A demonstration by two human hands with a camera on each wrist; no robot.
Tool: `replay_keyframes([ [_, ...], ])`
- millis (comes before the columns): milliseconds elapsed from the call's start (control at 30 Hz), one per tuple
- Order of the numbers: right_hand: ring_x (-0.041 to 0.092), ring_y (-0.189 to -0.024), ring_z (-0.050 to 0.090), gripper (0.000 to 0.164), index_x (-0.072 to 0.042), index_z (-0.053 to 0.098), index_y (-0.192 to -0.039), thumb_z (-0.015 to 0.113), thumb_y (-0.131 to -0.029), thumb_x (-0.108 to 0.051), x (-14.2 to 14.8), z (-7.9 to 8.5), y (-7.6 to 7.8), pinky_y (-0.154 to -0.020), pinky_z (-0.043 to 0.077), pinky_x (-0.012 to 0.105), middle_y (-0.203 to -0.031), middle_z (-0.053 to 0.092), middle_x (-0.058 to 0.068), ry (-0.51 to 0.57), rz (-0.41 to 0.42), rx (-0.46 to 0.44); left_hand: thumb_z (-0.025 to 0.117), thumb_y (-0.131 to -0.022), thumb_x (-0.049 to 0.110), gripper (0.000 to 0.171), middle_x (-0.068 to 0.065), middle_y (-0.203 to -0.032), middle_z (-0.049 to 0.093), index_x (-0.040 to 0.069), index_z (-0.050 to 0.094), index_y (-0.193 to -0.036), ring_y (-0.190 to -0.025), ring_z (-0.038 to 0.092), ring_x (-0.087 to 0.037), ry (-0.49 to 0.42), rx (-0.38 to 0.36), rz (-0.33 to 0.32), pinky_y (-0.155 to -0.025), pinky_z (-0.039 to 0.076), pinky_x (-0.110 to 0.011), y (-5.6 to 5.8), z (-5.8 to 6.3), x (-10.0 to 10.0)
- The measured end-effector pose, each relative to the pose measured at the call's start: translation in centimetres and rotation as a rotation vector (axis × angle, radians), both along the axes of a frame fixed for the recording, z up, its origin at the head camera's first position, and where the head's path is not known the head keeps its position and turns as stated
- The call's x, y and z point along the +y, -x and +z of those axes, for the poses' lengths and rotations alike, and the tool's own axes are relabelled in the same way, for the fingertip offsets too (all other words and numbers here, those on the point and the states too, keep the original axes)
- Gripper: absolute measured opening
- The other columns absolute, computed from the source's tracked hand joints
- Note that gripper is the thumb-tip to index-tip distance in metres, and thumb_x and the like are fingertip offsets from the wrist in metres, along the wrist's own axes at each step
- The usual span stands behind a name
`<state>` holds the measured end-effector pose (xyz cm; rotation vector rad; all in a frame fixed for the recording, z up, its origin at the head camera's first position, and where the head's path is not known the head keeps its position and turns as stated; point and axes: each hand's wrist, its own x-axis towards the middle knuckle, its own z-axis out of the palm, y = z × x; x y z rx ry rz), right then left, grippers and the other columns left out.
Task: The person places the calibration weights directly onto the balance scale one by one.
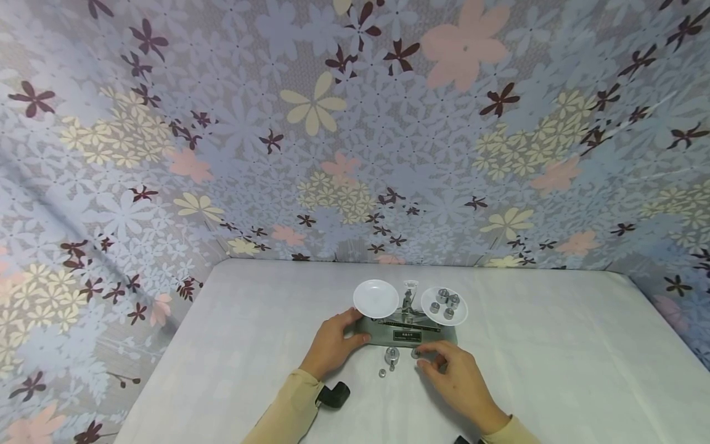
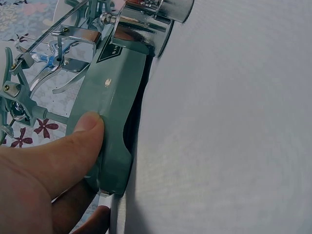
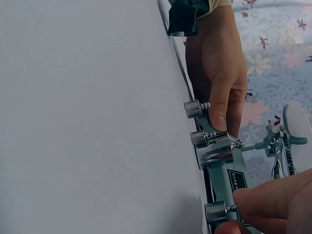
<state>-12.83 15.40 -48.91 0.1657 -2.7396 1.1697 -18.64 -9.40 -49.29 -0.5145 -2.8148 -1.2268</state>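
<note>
A balance scale (image 1: pixel 377 333) with a green base and two white pans stands on the table. My left hand (image 1: pixel 330 345) grips the left end of its base, thumb on the front face and fingers behind. At the front of the base, my right hand (image 1: pixel 457 376) has thumb and index fingertips at the knob of a small metal weight (image 3: pixel 216 212), pinching it. Several metal weights (image 1: pixel 442 296) sit on the right pan (image 1: pixel 460 311); the left pan (image 1: pixel 376 299) holds nothing. A larger weight (image 1: pixel 392 355) and two smaller weights (image 1: pixel 382 373) stand in front of the base.
White cloth covers the table (image 1: pixel 249 320). Behind it and at the sides hangs a flowered curtain (image 1: pixel 333 154). A black wrist strap device (image 1: pixel 334 395) is at the left sleeve.
</note>
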Motion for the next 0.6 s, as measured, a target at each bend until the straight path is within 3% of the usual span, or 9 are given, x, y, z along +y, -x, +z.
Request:
replay_keyframes([
  [600, 0.0, -0.064, 0.051, 0.017, -0.02, 0.073, -0.09, 0.075, -0.075, -0.013, -0.06, 0.54, 0.79, -0.057, 0.045, 0.021, -0.086, 0.065, -0.007, -0.147, 0.053, 0.075, 0.069, -0.082, 0.033, 0.052, -0.005, -0.133, 0.053, 0.013, 0.056, -0.128, -0.124, 0.047, -0.025, 0.012, -0.003, 0.007, -0.105, 0.036, -0.042, -0.03, 0.03, 0.06],
])
